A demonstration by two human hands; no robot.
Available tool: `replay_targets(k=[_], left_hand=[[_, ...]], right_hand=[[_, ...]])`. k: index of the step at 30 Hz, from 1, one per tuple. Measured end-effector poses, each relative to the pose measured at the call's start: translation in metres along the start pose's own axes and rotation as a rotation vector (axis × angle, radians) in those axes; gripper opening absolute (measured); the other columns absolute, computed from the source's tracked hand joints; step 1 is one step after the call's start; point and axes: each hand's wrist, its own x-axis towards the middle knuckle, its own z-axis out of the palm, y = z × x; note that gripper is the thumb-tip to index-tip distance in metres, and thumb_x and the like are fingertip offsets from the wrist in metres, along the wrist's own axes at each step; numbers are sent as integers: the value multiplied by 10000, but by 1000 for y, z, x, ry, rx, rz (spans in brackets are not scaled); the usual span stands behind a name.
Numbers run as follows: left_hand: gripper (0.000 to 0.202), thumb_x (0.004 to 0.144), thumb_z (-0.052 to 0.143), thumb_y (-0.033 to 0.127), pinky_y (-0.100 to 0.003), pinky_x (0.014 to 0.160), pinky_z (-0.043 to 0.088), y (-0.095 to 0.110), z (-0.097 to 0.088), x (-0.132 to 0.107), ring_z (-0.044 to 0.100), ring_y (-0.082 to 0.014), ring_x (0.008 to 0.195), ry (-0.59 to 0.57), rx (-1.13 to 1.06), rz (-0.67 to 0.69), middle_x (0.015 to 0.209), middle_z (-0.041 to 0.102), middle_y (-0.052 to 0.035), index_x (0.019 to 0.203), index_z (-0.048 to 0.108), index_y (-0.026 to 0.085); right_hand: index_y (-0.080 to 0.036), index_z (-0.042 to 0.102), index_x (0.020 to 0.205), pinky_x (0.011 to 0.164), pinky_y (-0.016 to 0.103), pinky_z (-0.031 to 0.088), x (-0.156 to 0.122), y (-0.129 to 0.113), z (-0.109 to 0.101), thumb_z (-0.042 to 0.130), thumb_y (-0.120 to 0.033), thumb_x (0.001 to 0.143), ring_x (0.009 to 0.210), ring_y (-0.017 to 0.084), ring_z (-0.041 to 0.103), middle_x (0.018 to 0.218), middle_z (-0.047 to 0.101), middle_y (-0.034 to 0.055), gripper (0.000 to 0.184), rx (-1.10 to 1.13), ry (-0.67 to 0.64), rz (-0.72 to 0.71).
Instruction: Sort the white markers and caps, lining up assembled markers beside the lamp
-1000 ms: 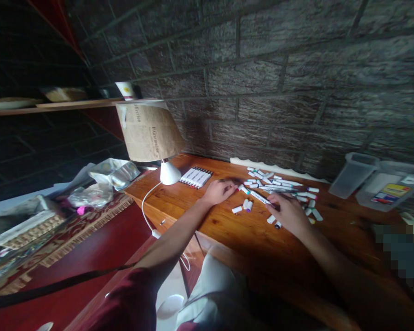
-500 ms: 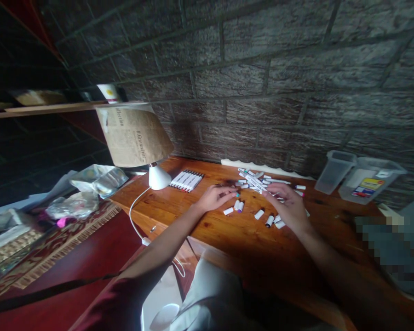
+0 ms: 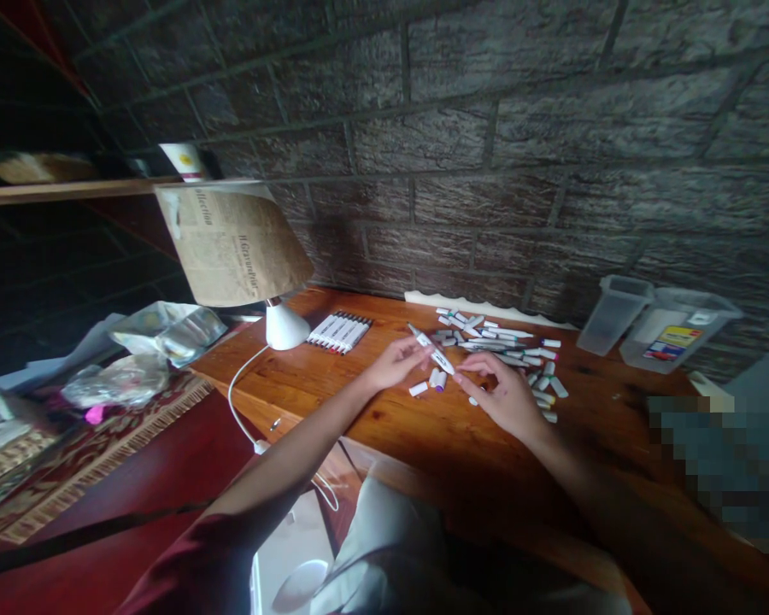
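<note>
A white marker (image 3: 433, 352) is held slantwise above the desk, its uncapped-looking narrow tip pointing up and left. My left hand (image 3: 394, 363) pinches it near the upper part, fingers closed. At its lower end are the fingertips of my right hand (image 3: 503, 395), thumb and fingers bent around that end. Just below the marker lie a white cap (image 3: 419, 389) and a cap with a purple end (image 3: 441, 382). Behind and right of my hands, loose white markers and caps (image 3: 496, 340) are spread in a pile. My right hand hides some of them.
A neat row of markers (image 3: 338, 332) lies left of my hands, beside a lamp (image 3: 287, 329) with a printed shade. Clear plastic containers (image 3: 672, 329) stand at the right back. A white scalloped strip (image 3: 487, 307) runs along the brick wall. A white cord hangs over the desk's edge.
My right hand has come left from the pile, bringing a marker to my left hand. The marker now spans both hands. The view has shifted slightly.
</note>
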Motion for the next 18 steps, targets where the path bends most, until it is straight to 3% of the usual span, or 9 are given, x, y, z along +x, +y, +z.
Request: replay_targets(k=[5,9,13,18], left_hand=[[486,857,494,606,-200,488,322,-13,-19,10,420,-71,499,289,4,-42,579,521,21,820,598,133],[496,870,457,607,-224,537,358,-23,-38,7,476,-100,531,522,430,-45,578,544,9,728,591,151],[441,845,507,585,-276,636,389,-25,-46,0,588,-178,657,504,1048,-172,665,645,-52,751,667,186],[377,816,566,549,-364,811,400,-24,-47,-3,595,-276,914,463,1372,-291,850,700,-119,849,722,207]], right_hand=[[-220,622,882,752,321,519,2,3,-22,617,-467,831,805,199,677,843,711,37,252,-34,157,83],[-212,629,844,682,310,509,2,8,-42,625,-518,806,743,213,691,775,722,42,308,-46,245,224],[-215,639,840,629,307,503,2,11,-50,619,-552,796,699,218,694,761,730,45,340,-54,246,229],[-215,654,833,595,288,483,0,10,-47,600,-549,814,658,204,686,673,710,25,339,-145,186,206]])
